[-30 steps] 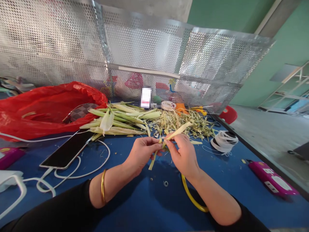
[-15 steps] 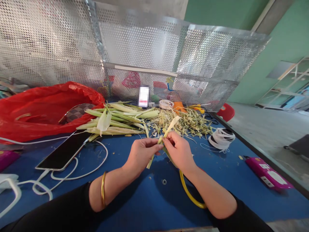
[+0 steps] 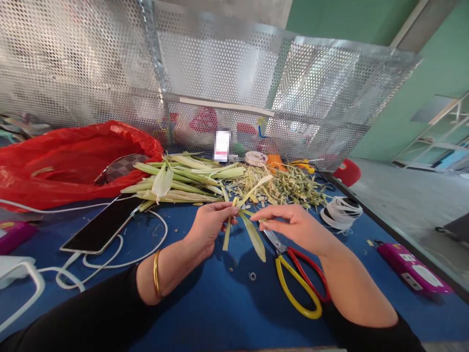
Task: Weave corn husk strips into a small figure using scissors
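Pale green-yellow corn husk strips (image 3: 254,238) cross at a small knot. My left hand (image 3: 210,222) pinches them at the crossing between thumb and fingertips. One strip points up and right, while others hang down over the table. Just to the right, my right hand (image 3: 293,225) has its thumb and fingers closed around the end of another strip; the fingers partly hide it. Scissors (image 3: 298,286) with one red and one yellow handle lie beneath the right hand, their blade tips partly covered by it.
Behind the hands lie a pile of corn husks (image 3: 183,183) and a heap of shredded husk (image 3: 293,186). A red plastic bag (image 3: 73,146), a phone (image 3: 104,227) and a white cable are on the left. A spool of white cord (image 3: 341,213) and a purple packet (image 3: 412,269) are on the right.
My right hand has moved right, away from the left hand and the knot, uncovering a wide hanging strip and more of the scissors. My left hand still pinches the husk.
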### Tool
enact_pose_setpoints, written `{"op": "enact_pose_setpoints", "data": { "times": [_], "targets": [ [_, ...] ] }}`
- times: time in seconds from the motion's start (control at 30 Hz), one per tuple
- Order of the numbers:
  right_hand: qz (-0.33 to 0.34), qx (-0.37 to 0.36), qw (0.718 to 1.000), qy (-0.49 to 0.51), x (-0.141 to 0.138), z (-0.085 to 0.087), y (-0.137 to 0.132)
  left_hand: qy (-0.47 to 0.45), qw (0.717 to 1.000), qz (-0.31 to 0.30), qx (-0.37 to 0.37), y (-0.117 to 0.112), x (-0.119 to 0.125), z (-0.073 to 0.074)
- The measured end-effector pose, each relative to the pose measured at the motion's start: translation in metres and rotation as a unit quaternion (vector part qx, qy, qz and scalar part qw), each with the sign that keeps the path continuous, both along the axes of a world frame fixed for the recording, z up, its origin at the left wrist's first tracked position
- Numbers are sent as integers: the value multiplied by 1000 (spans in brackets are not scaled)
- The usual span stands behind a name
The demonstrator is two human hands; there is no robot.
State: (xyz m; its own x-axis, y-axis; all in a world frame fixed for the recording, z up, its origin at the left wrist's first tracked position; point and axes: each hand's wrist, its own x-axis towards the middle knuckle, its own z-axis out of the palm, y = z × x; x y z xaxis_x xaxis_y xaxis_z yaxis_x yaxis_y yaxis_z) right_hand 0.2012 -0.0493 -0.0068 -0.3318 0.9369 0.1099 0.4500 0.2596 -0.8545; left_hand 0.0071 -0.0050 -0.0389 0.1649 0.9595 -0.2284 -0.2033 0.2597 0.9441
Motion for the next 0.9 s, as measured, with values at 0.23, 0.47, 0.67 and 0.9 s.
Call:
{"op": "enact_pose_setpoints", "data": {
  "times": [0.23,0.47,0.67,0.9],
  "targets": [
    [49,-111,969,214,-6,-3,-5,-3,1000,-20,20,2,0,-3],
    [-159,164,952,205,-16,-16,7,20,999,-24,18,-3,2,1],
    [-200,128,945,224,-25,-19,6,43,999,-11,25,-5,3,2],
    [-194,53,979,32,-25,-18,3,68,996,4,49,-5,5,1]
  ]
}}
